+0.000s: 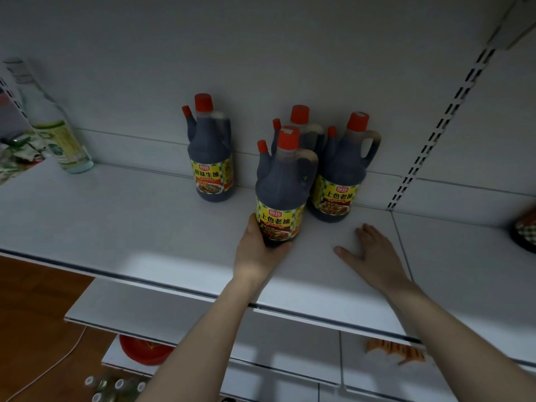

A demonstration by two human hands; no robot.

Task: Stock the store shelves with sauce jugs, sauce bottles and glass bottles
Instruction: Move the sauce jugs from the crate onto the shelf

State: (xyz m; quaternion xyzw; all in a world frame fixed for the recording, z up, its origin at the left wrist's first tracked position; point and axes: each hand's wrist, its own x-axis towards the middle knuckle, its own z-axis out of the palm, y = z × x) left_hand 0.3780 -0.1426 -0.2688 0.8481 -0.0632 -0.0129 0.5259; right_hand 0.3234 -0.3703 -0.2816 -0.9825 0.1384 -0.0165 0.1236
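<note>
On the white shelf (145, 221) stand several dark sauce jugs with red caps and yellow labels. My left hand (258, 250) grips the base of the front jug (282, 184), which stands upright on the shelf. Behind it is a second jug (304, 126), mostly hidden, and to its right a third jug (342, 175) against the back panel. A separate jug (210, 158) stands further left. My right hand (371, 250) lies flat on the shelf with fingers spread, holding nothing, to the right of the front jug.
A clear glass bottle (55, 126) with a green label stands at the shelf's left end, beside green packets (17, 152). A slotted upright (441, 123) divides the bays. Lower shelves hold a red lid (145, 349) and an orange packet (394, 349); bottle caps (116, 385) show below.
</note>
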